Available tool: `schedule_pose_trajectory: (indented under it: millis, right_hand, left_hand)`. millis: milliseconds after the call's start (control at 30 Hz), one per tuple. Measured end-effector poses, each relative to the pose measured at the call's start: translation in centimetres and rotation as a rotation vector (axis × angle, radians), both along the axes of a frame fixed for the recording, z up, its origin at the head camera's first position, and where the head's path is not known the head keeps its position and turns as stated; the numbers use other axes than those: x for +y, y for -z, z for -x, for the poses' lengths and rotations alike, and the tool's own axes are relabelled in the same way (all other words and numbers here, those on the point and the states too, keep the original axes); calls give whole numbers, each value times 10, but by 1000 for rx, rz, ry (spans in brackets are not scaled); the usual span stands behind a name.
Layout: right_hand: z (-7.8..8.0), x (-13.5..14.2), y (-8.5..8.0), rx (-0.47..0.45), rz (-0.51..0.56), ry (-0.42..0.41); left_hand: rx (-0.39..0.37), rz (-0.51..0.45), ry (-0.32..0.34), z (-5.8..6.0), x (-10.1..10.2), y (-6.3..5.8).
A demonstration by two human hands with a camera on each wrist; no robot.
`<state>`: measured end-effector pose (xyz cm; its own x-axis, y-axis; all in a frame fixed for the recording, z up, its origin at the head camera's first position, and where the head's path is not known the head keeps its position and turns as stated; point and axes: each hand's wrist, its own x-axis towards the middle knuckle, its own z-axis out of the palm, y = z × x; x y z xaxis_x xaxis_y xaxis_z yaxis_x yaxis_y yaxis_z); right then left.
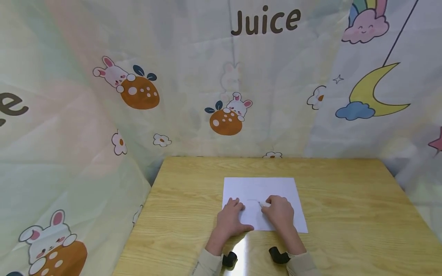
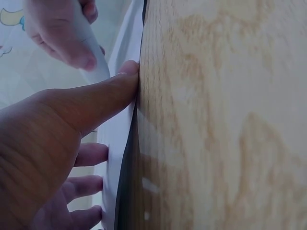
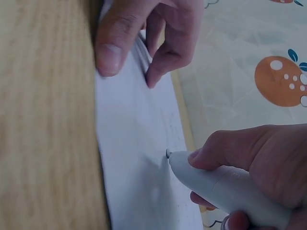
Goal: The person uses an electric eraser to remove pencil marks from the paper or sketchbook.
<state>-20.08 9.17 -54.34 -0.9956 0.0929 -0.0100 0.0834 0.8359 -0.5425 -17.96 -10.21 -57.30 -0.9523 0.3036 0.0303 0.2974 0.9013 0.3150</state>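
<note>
A white sheet of paper lies on the wooden table, with a short thin line on it. My left hand presses on the paper's left part, fingers spread and thumb near the front edge. In my right hand is a thick white pen, pinched between thumb and fingers. Its small dark tip points down at the paper, by the right end of the line. The left wrist view shows the left thumb at the paper's edge, with the pen hand behind it.
The wooden table extends to both sides of the paper. A printed cloth with rabbits and oranges hangs behind and on the left. Black wrist mounts sit at both sleeves.
</note>
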Motion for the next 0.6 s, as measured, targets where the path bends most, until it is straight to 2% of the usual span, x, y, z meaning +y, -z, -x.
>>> schedule_pose_trajectory:
  millis: [133,300,467,600]
  right_hand:
    - [2,-1,1,37,0,-15]
    - [1,-2,0,6,-8,-7]
    - [5,-5,-1,42,-18,-20]
    - [5,-6,-2,21,-29,-19]
  left_hand:
    - [-7,8,-8,-1,1,0]
    - [-14,7,-1,0,0,0]
    - [9,13,-3,1,0,0]
    - [-1,15,3,1,-1,0]
